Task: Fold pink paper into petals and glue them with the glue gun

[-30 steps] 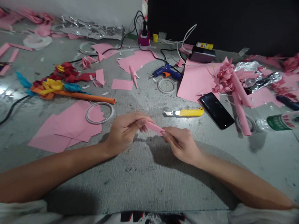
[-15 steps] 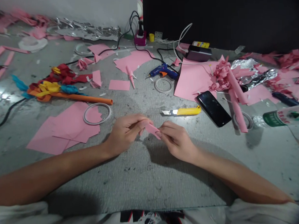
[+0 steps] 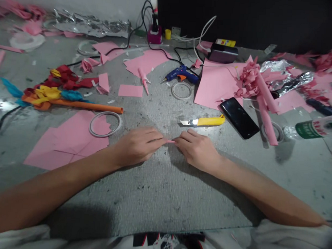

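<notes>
Between my two hands a small piece of pink paper [image 3: 171,141] shows edge-on as a thin strip. My left hand [image 3: 140,145] pinches its left end, and the fingers of my right hand [image 3: 196,149] close on its right end; most of the piece is hidden by the fingers. A yellow utility knife [image 3: 209,121] with its blade out lies just beyond my right hand. Left of my left hand, a white tape roll [image 3: 105,134] rests on overlapping pink sheets [image 3: 70,135].
An orange tube [image 3: 96,106] with coloured paper lies at left. Farther back are a blue glue gun [image 3: 181,74], another tape roll [image 3: 181,91] and black cables. A phone [image 3: 239,118], rolled pink paper [image 3: 266,120] and a bottle [image 3: 315,128] are at right.
The pink piece has turned from showing its flat face to showing only a thin edge. My left hand has rolled over it, with its back now facing up. The view has shifted slightly.
</notes>
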### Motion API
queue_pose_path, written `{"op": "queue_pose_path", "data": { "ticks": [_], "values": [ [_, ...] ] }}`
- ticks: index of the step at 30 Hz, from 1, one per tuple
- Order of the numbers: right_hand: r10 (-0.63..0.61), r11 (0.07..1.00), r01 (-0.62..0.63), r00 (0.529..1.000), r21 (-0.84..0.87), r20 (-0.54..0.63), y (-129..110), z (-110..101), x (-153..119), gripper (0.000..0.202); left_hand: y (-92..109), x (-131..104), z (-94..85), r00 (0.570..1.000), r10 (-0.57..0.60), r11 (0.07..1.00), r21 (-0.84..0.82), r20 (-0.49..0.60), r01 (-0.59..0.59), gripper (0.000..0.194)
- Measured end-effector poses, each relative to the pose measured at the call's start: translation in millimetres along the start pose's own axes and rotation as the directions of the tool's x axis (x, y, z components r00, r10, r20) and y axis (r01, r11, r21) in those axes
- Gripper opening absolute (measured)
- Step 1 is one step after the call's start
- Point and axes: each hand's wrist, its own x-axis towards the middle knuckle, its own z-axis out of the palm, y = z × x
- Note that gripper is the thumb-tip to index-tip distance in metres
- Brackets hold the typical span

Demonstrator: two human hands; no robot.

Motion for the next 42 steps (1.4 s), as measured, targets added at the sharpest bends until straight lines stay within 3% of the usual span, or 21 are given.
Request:
{"op": "queue_pose_path", "data": {
  "ticks": [10,15,20,25,28,32,36,42],
  "values": [
    [-0.073,0.992,0.074,0.997,-0.105,0.01,4,0,-4,0.035,-3,-1,1.8,0.996,0.093,0.996,0.006,-0.001,-0.093,0.039],
    [-0.07,0.992,0.07,0.998,-0.109,0.009,3,-1,-4,0.03,-2,-1,4.4,0.999,0.033,0.998,-0.054,-0.002,-0.033,0.038],
    [0.065,0.969,-0.049,0.996,0.241,-0.06,4,-1,-1,0.027,3,7,-3.3,0.996,-0.075,0.987,-0.144,-0.052,0.067,0.03],
    [0.242,0.768,-0.156,0.969,0.621,-0.056,3,-9,8,0.021,7,15,-11.8,0.976,-0.216,0.952,-0.229,-0.034,0.203,0.019],
    [0.303,0.693,-0.221,0.953,0.686,0.001,3,-13,10,0.023,8,19,-14.1,0.935,-0.354,0.886,-0.31,0.029,0.345,0.017],
    [0.323,0.709,-0.251,0.946,0.66,0.013,-2,-16,10,0.026,12,28,-17.0,0.842,-0.483,0.762,-0.357,0.241,0.54,0.02],
    [0.282,0.764,-0.17,0.956,0.622,-0.085,-10,-17,11,0.028,17,34,-16.4,0.828,-0.407,0.776,-0.332,0.386,0.536,0.036],
    [0.22,0.741,-0.145,0.975,0.655,-0.033,-11,-23,18,0.026,29,28,-14.4,0.799,-0.467,0.839,-0.098,0.378,0.536,0.044]
  ]
}}
